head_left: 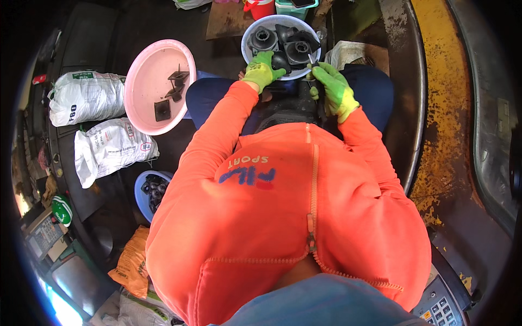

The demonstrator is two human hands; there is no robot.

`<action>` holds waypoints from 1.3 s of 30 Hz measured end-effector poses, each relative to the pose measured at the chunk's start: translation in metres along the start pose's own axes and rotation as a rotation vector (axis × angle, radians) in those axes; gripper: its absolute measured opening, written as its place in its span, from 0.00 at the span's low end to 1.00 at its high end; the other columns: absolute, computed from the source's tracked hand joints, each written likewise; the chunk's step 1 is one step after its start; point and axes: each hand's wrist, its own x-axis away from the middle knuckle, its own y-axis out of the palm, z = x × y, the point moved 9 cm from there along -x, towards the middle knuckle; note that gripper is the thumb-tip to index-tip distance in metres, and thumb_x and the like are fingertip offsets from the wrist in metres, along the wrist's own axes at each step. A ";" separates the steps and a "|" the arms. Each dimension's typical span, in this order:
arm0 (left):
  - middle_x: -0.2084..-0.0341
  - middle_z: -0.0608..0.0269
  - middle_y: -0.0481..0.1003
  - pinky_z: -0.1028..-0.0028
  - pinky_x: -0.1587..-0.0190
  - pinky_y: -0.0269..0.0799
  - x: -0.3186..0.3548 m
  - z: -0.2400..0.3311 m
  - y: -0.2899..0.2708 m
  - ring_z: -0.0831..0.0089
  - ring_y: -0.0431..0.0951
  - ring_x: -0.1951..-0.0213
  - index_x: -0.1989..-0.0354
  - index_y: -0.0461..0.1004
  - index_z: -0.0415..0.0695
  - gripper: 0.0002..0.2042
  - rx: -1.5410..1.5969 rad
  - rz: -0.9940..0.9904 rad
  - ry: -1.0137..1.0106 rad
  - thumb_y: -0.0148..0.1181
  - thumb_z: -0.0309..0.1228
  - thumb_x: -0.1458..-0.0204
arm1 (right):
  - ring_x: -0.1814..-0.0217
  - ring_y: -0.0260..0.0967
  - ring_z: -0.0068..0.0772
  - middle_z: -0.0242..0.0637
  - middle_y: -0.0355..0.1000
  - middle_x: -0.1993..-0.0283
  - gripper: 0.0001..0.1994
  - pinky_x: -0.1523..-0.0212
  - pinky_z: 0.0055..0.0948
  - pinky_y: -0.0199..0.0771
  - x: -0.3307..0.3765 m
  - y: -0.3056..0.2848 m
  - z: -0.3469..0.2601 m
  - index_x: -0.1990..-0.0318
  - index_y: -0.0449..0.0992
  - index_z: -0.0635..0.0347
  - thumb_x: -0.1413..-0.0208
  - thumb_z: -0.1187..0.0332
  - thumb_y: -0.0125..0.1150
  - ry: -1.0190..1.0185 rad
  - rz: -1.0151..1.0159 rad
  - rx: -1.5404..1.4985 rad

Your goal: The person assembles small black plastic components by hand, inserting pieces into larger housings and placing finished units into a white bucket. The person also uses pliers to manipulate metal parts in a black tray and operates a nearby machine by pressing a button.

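Head view: black parts (298, 51) lie in a pale basket (247, 45) by the left hand (263, 71); its grip I cannot tell. The right hand (336, 91) pinches a slim tool (311, 58). Left of both hands, over the dark floor (163, 23), a pink basin (140, 81) holds black pieces (162, 110); to their right runs rusty yellow metal (437, 130). The orange jacket (283, 212) partly hides a blue basin (138, 196).

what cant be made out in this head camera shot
In the head view:
Thin pale tool: its lower end is hidden by the right hand.
Basket: its floor is mostly covered by black parts.
Blue basin: its right side is behind the orange jacket.
Red container: cut off by the upper edge.
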 end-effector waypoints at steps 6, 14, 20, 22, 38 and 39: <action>0.48 0.46 0.70 0.58 0.45 0.68 -0.002 0.006 0.009 0.50 0.72 0.47 0.45 0.70 0.41 0.31 -0.020 -0.094 -0.094 0.66 0.45 0.56 | 0.80 0.60 0.23 0.32 0.67 0.67 0.12 0.80 0.24 0.61 -0.011 -0.008 0.030 0.53 0.69 0.58 0.40 0.62 0.57 0.111 0.038 0.038; 0.51 0.50 0.73 0.63 0.47 0.70 0.060 0.104 -0.133 0.56 0.75 0.50 0.49 0.74 0.43 0.28 0.436 0.280 0.254 0.71 0.41 0.61 | 0.78 0.62 0.19 0.31 0.70 0.66 0.19 0.81 0.21 0.61 0.024 -0.006 -0.037 0.47 0.70 0.61 0.44 0.64 0.62 -0.234 0.154 0.198; 0.54 0.53 0.76 0.65 0.50 0.73 0.106 0.160 -0.202 0.59 0.77 0.52 0.53 0.75 0.40 0.26 0.430 0.497 0.575 0.74 0.33 0.63 | 0.83 0.59 0.19 0.28 0.69 0.75 0.11 0.83 0.21 0.57 0.054 0.035 -0.049 0.60 0.73 0.58 0.39 0.60 0.55 -0.129 -0.128 -0.105; 0.55 0.54 0.76 0.67 0.51 0.73 0.099 0.156 -0.201 0.61 0.77 0.52 0.53 0.75 0.40 0.25 0.641 0.395 0.516 0.74 0.31 0.63 | 0.85 0.57 0.21 0.28 0.68 0.78 0.15 0.83 0.21 0.55 0.056 0.046 -0.044 0.61 0.73 0.57 0.36 0.55 0.50 -0.046 -0.284 -0.262; 0.55 0.55 0.76 0.67 0.47 0.71 0.116 0.188 -0.193 0.64 0.76 0.50 0.53 0.73 0.39 0.24 0.818 0.376 0.650 0.73 0.27 0.62 | 0.44 0.68 0.26 0.33 0.69 0.47 0.22 0.48 0.27 0.70 0.073 0.076 -0.079 0.42 0.64 0.58 0.43 0.65 0.59 -0.658 -0.180 0.331; 0.55 0.55 0.76 0.67 0.47 0.71 0.118 0.189 -0.196 0.64 0.76 0.50 0.53 0.73 0.39 0.24 0.827 0.371 0.662 0.73 0.27 0.62 | 0.46 0.69 0.27 0.34 0.69 0.49 0.19 0.49 0.27 0.71 0.079 0.081 -0.083 0.45 0.65 0.59 0.43 0.67 0.58 -0.696 -0.190 0.386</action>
